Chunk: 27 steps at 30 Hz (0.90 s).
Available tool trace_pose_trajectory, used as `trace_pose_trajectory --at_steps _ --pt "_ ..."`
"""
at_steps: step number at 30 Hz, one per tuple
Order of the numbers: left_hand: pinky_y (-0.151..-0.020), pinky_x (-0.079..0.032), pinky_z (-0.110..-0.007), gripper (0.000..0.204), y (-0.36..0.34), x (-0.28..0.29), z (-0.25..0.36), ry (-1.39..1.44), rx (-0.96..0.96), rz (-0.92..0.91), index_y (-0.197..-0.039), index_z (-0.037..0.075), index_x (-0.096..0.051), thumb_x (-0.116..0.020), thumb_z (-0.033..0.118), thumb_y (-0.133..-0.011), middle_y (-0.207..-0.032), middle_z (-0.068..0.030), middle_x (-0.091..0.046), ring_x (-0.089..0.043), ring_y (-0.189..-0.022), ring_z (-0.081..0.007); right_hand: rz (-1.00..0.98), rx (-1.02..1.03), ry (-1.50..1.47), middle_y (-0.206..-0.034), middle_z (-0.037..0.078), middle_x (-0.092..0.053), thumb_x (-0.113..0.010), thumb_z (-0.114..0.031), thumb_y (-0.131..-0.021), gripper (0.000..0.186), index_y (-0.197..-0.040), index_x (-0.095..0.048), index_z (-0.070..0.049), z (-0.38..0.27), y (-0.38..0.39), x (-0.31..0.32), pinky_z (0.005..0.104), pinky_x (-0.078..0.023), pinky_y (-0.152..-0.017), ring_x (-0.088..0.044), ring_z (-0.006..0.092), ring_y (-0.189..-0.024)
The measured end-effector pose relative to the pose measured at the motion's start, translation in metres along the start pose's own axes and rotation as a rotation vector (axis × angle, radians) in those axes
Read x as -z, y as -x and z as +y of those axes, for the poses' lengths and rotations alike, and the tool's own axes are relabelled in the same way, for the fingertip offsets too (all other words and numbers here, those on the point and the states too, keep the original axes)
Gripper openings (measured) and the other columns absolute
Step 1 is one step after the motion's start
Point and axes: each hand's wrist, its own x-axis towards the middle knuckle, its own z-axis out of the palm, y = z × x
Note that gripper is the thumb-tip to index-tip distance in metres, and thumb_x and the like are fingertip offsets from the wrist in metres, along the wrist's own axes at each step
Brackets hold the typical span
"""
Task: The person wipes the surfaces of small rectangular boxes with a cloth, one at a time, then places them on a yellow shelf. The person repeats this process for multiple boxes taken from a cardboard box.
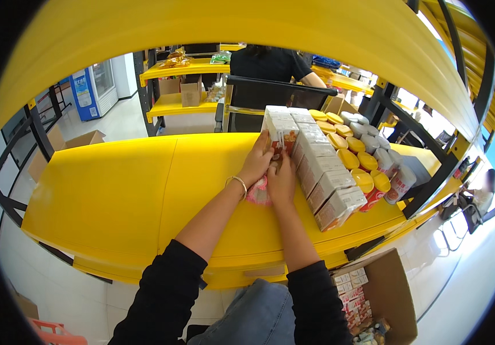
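At the back end of the left column of cartons, my left hand (259, 161) and my right hand (281, 175) have their fingers closed round a small red-and-white carton (282, 135). A pink-edged item (260, 194) lies on the yellow shelf (109, 201) beneath my wrists, partly hidden by them. Beside my right hand stand rows of white cartons (325, 187), then yellow-lidded tins (361, 181) and white-lidded cans (400, 181) farther right.
Black shelf uprights (425, 184) flank the shelf. An open cardboard box (391, 293) of cartons sits on the floor at lower right. Beyond the shelf are a chair (276, 86), a seated person (267, 63), a fridge (89, 92) and shelves. Another person (480, 198) sits at far right.
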Motion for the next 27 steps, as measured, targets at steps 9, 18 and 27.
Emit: trace_pose_trajectory --at_steps 9,18,27 --pt "-0.103 -0.033 -0.037 0.044 0.02 0.007 0.005 -0.32 -0.219 0.271 -0.132 0.007 -0.042 -0.044 0.026 -0.093 -0.134 -0.0177 -0.042 -0.042 -0.121 -0.0302 -0.146 0.1 0.085 -0.103 0.015 -0.057 -0.051 -0.014 -0.086 0.015 -0.095 -0.06 -0.006 -0.024 0.018 0.023 0.0416 -0.047 -0.076 -0.059 0.0333 -0.091" --pt "-0.099 -0.036 -0.039 0.027 0.06 0.007 0.053 -0.705 -0.448 0.269 -0.111 0.005 -0.052 -0.05 0.008 -0.084 -0.117 -0.0155 -0.05 -0.045 -0.112 -0.0334 -0.129 0.17 0.357 -0.101 0.013 -0.053 -0.061 -0.018 -0.078 0.022 -0.094 -0.056 -0.005 -0.026 0.031 0.022 0.0403 -0.05 -0.072 -0.059 0.0319 -0.086" --pt "-0.098 -0.036 -0.041 0.034 0.096 -0.018 0.06 -0.772 -0.505 -0.013 -0.109 0.0 -0.055 -0.053 0.003 -0.075 -0.113 -0.0216 -0.054 -0.048 -0.109 -0.0371 -0.349 0.279 0.228 -0.106 0.019 -0.055 -0.064 -0.013 -0.071 0.037 -0.105 -0.052 -0.003 -0.012 0.081 0.084 0.0425 -0.045 -0.083 -0.054 0.0357 -0.097"
